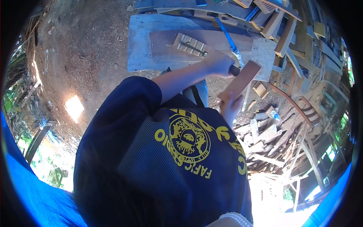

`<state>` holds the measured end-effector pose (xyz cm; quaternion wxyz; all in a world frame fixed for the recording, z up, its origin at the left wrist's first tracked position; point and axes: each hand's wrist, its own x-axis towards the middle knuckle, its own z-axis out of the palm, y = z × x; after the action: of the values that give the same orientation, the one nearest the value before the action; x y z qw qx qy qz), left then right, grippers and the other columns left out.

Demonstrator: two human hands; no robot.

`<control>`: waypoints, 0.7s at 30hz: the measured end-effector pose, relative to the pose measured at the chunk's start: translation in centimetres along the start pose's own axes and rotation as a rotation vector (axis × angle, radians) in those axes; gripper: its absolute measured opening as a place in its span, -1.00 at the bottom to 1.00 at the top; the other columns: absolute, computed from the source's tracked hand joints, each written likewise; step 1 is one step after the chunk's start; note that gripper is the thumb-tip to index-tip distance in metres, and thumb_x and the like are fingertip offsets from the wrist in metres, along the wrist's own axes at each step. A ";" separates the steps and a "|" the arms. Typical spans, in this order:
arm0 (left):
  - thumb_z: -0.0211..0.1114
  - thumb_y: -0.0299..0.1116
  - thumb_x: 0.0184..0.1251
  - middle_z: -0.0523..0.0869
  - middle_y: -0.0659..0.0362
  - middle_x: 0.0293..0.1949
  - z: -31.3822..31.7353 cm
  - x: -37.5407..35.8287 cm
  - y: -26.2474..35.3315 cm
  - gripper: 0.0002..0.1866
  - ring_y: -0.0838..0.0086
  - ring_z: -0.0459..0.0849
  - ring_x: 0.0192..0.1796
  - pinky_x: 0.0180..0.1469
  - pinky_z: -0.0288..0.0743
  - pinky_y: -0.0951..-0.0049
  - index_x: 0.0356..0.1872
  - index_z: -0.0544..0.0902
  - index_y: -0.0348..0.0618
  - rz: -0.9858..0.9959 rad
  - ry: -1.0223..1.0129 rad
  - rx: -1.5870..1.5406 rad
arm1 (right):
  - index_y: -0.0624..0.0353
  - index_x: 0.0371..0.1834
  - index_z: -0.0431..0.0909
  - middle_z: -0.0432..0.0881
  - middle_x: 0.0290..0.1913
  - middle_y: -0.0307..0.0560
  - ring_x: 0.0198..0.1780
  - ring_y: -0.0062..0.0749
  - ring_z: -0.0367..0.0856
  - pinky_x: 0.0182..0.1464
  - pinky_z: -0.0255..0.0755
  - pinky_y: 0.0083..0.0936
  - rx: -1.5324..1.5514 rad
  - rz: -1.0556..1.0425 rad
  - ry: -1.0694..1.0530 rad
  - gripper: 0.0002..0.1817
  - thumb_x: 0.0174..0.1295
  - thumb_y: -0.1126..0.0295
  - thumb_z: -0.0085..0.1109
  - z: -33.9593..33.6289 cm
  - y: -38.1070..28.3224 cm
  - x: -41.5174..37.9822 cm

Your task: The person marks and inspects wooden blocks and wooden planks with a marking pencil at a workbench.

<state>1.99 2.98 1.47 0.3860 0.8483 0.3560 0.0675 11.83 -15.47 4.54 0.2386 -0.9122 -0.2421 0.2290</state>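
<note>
My left hand point(219, 63) is closed around a dark object point(234, 70), perhaps a tool handle, that touches or nearly touches the edge of a flat brown board point(244, 80). The board slants up to the right. Its lower end is gripped by my right hand point(230, 105), whose fingers wrap its edge. Just behind my left hand, a light wooden block with grooves point(190, 44) lies on a brown sheet point(162, 47). A blue tool point(225, 33) with a pale wrapped part lies close to the board.
The brown sheet rests on a grey-blue work surface point(137, 43). Wood pieces point(275, 24) are piled at the upper right. A curved wooden frame point(293, 101) and scattered offcuts point(264, 130) lie on the ground at right. Bare soil point(81, 56) stretches along the left.
</note>
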 end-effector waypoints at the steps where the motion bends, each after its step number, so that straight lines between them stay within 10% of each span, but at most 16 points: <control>1: 0.23 0.11 0.02 0.73 0.21 -0.49 0.5 -0.2 0.2 -0.66 0.21 0.73 -0.42 -0.39 0.54 0.17 -0.46 0.71 0.09 -0.001 -0.003 -0.002 | 0.25 0.20 0.25 0.59 -0.38 -0.05 -0.48 -0.41 0.54 -0.51 0.37 -0.58 0.330 0.016 -0.080 -0.41 0.29 0.08 0.18 1.4 -0.9 -2.5; 3: 0.23 0.11 0.03 0.72 0.18 -0.51 1.2 -0.2 -0.7 -0.65 0.20 0.73 -0.43 -0.39 0.54 0.16 -0.47 0.70 0.07 0.078 0.001 0.041 | 0.16 0.30 0.19 0.53 -0.14 -0.03 -0.18 -0.36 0.61 -0.33 0.44 -0.49 0.519 0.232 -0.235 -0.41 0.34 0.08 0.09 -1.4 -2.7 -2.0; 7: 0.23 0.08 0.03 0.71 0.16 -0.52 1.2 -0.3 -0.3 -0.66 0.21 0.73 -0.44 -0.39 0.54 0.17 -0.47 0.70 0.06 0.111 0.070 0.026 | 0.21 0.35 0.12 0.59 -0.09 0.08 -0.28 -0.39 0.62 -0.42 0.37 -0.62 0.617 0.252 0.045 -0.42 0.41 0.13 0.00 -5.1 -4.0 -0.8; 21: 0.29 0.05 -0.02 0.72 0.13 -0.49 -1.5 -0.1 0.4 -0.66 0.22 0.74 -0.41 -0.36 0.57 0.19 -0.46 0.72 -0.01 0.106 0.073 -0.032 | 0.25 0.19 0.21 0.61 -0.33 0.04 -0.63 -0.67 0.29 -0.65 0.03 -0.71 0.622 0.213 -0.014 -0.57 0.45 0.16 -0.09 -3.9 -5.5 -2.5</control>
<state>1.54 3.63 2.78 0.3823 0.8567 0.3233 0.1243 10.18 -13.86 11.34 0.4790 -0.8140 -0.0655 0.3220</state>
